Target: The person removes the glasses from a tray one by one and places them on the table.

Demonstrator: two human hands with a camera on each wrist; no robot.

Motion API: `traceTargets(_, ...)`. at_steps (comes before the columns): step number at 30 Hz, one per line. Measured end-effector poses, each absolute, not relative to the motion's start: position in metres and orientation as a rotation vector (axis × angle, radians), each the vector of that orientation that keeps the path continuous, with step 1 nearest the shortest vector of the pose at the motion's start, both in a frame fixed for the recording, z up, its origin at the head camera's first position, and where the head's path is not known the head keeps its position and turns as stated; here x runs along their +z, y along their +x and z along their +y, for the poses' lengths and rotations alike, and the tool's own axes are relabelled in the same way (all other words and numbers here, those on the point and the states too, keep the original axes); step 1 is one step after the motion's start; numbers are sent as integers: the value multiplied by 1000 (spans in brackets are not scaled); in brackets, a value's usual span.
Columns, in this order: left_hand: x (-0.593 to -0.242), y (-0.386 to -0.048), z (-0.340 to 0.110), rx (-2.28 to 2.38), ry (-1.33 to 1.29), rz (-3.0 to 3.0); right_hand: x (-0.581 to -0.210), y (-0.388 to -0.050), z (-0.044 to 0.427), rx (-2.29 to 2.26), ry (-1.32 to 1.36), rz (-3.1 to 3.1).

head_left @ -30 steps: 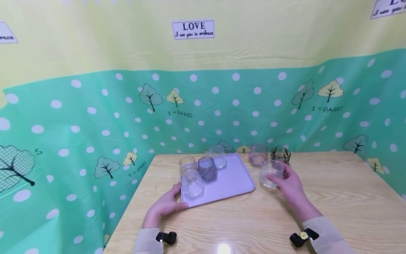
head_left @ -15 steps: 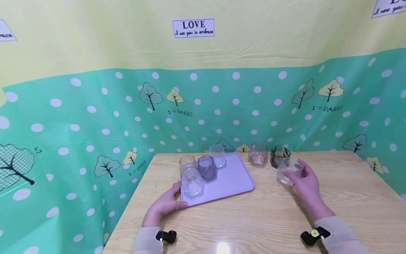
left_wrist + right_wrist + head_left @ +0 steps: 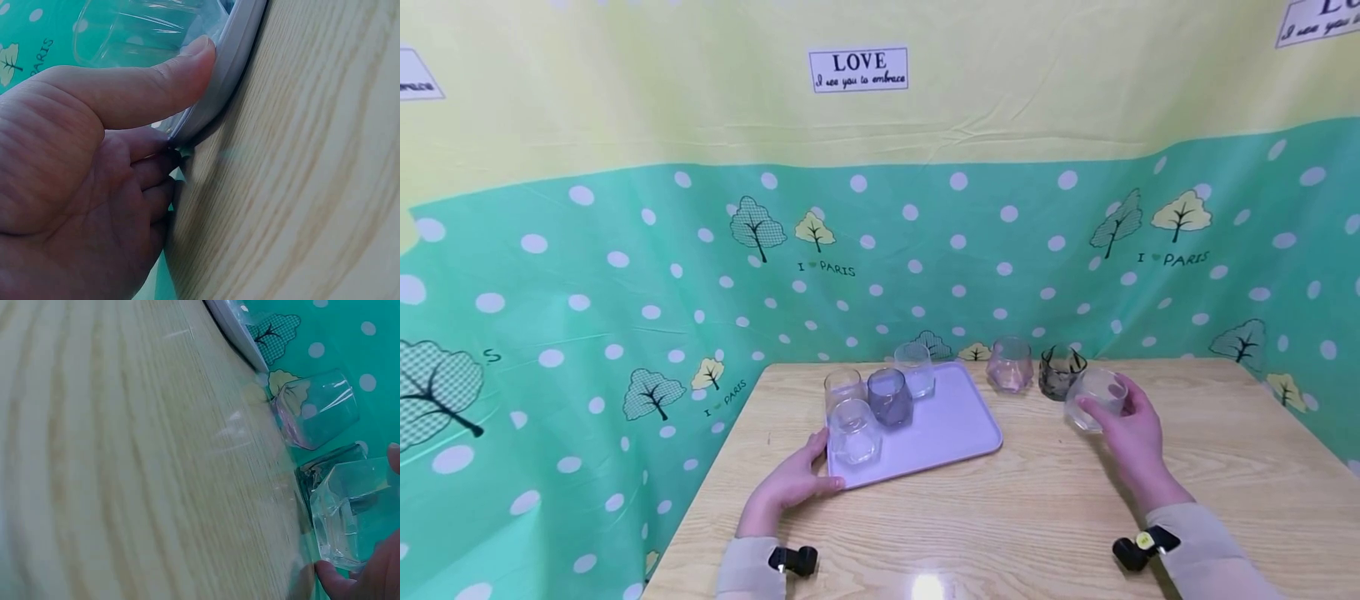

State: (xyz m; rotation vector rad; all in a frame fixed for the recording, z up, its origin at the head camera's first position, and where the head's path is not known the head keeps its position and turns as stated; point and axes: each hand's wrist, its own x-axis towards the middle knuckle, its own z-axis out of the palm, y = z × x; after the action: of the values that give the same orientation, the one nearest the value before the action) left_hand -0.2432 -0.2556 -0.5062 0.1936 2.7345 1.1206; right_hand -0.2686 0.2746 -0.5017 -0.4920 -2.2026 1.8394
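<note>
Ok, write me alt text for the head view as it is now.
A person's right hand holds a clear glass over a wooden table, while the left hand holds the near left corner of a lilac tray carrying four glasses. Right of the tray stand a pinkish glass and a dark-patterned glass.

The head view looks forward and down from the near side of the pale wood-grain worktop (image 3: 970, 533), far enough back to show its whole far edge. The left-wrist view, tipped sideways, sits close to the left hand (image 3: 94, 150) at the rim of the lilac rectangular tray (image 3: 231, 69), both shared with the head view. The right-wrist view, also sideways, looks low across the worktop; the clear faceted glass (image 3: 340, 515), right hand (image 3: 372, 578) and tray's end also appear in the head view.
</note>
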Motion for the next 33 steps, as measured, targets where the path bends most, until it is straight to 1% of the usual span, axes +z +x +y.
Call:
traceTargets(10, -507, -244, -257, 1115, 205, 2744, -502, -278, 280, 1860, -520, -2168)
traceTargets(18, -507, -244, -257, 1127, 215, 2733, -502, -277, 283, 1844, -542, -2179)
traceTargets(26, -507, -245, -257, 1119, 197, 2734, -500, -277, 293, 1789, -531, -2206)
traceTargets(33, -508, -245, -257, 1142, 199, 2727, -495, -284, 307, 1800, -560, -2194)
